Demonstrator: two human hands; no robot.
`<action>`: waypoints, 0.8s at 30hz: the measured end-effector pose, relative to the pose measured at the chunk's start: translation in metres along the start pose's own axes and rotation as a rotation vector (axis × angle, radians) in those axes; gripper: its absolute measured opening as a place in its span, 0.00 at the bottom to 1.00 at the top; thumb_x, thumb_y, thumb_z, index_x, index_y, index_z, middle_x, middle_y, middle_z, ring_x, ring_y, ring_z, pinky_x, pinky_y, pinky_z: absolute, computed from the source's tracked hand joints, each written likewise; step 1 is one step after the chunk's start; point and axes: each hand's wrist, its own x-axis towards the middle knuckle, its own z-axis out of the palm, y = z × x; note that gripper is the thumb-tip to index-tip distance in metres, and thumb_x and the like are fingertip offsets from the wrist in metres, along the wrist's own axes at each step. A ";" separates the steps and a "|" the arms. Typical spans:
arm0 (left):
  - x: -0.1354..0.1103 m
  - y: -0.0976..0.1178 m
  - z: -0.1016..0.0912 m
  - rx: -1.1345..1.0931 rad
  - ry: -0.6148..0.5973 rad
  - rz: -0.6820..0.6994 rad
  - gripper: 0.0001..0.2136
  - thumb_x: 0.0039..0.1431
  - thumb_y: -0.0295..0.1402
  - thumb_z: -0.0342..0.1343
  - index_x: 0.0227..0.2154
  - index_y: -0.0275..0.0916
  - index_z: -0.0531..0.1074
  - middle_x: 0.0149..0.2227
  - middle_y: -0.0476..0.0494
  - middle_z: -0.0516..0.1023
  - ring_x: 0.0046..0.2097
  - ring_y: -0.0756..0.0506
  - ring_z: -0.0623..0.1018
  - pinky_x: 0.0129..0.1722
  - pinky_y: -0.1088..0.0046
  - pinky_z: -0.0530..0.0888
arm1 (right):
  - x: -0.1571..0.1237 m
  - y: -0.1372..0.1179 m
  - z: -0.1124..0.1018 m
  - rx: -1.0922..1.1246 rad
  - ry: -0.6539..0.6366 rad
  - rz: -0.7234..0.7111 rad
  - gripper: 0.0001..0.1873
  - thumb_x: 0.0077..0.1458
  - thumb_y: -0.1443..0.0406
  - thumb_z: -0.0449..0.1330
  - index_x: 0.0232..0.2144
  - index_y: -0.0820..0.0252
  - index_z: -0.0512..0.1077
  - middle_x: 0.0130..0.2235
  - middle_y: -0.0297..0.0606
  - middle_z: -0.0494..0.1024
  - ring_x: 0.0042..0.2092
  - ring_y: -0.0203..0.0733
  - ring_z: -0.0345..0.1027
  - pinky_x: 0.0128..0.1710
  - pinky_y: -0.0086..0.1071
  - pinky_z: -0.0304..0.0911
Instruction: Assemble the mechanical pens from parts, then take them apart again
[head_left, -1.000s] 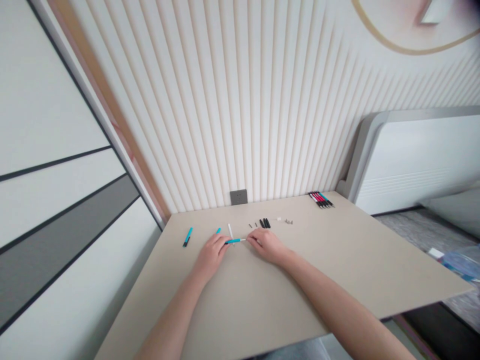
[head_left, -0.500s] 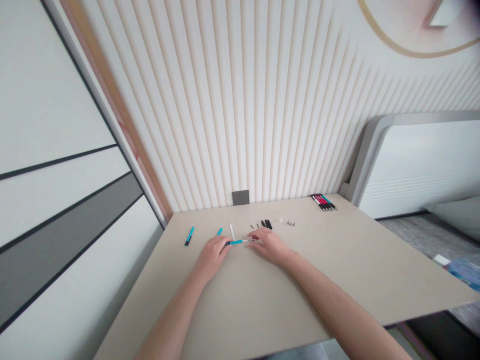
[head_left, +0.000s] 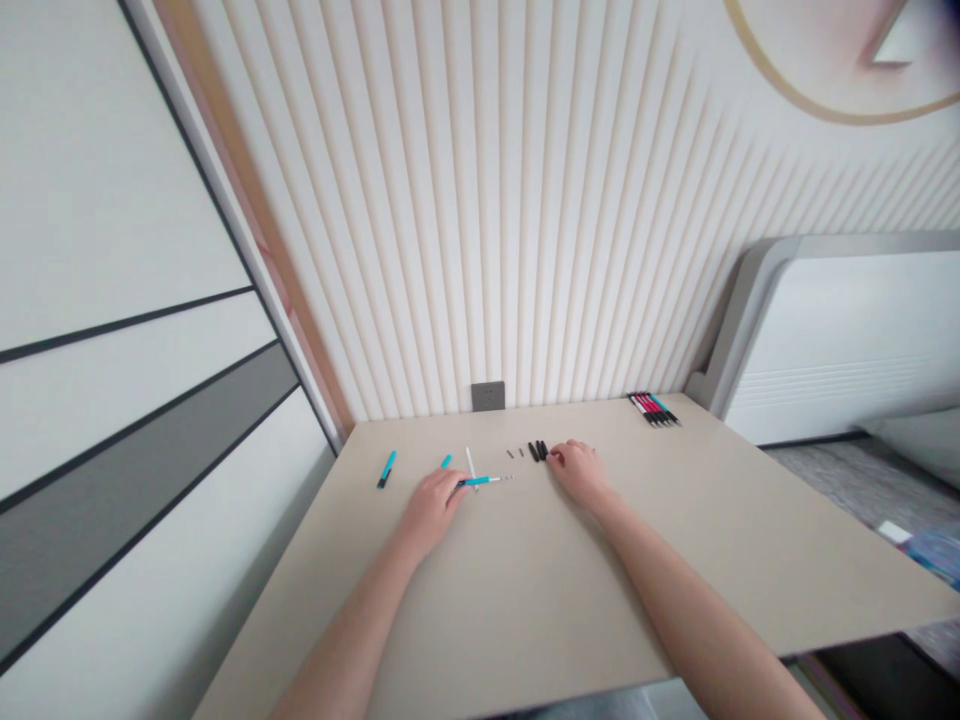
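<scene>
Table: I saw it butted against the wall, everything near its far edge.
Loose pen: lay alone toward the far-left corner.
Pen barrel: lay crosswise before a tube, my left hand at its left end.
Caps: just left of my right hand.
Pen bundle: at the far-right corner.

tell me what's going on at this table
A person is working at a beige table with pen parts laid out on it. Their left hand pinches one end of a partly assembled teal pen, whose thin tip points right. Their right hand is farther right, fingertips beside some black caps; whether it grips anything is hidden. A spare teal piece lies to the left, and a bundle of pens lies by the wall.
</scene>
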 end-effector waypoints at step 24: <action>-0.002 -0.006 0.003 0.059 0.069 -0.083 0.06 0.64 0.31 0.51 0.40 0.41 0.72 0.40 0.44 0.78 0.45 0.42 0.76 0.47 0.62 0.72 | 0.002 -0.005 0.009 0.344 0.117 -0.102 0.13 0.60 0.66 0.53 0.42 0.59 0.76 0.41 0.43 0.80 0.40 0.44 0.73 0.43 0.36 0.63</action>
